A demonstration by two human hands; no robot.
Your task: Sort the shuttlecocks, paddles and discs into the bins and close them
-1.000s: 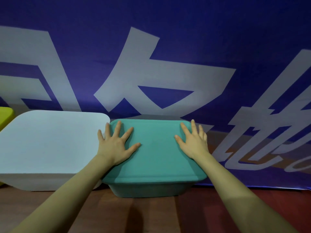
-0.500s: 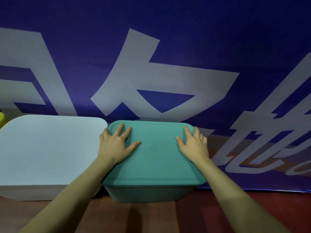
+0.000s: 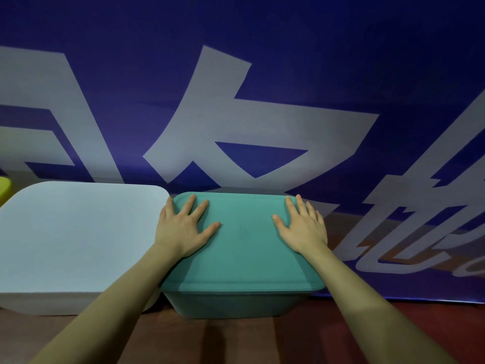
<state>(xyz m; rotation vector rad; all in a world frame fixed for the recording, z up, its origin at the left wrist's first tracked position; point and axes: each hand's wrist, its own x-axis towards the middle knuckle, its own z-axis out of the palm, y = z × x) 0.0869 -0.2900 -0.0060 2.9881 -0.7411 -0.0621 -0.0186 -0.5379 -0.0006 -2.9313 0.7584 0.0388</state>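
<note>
head view: both flat hands (left hand (image 3: 183, 229), right hand (image 3: 304, 229)) press the lidded teal bin (image 3: 244, 258).

Two lidded bins set side by side on table (image 3: 236, 342), nearly touching. Left hand (image 3: 183, 229) and right hand (image 3: 304, 229) laid flat on lid (image 3: 244, 253) of right bin (image 3: 236, 304). Left bin (image 3: 78, 245) beside it; third bin (image 3: 4, 189) glimpsed far left. Banner (image 3: 262, 88) hung behind.

Dim, bluish light; wide-angle bending at edges.

Blue banner (image 3: 315, 61), reddish-brown floor (image 3: 328, 337)
</note>
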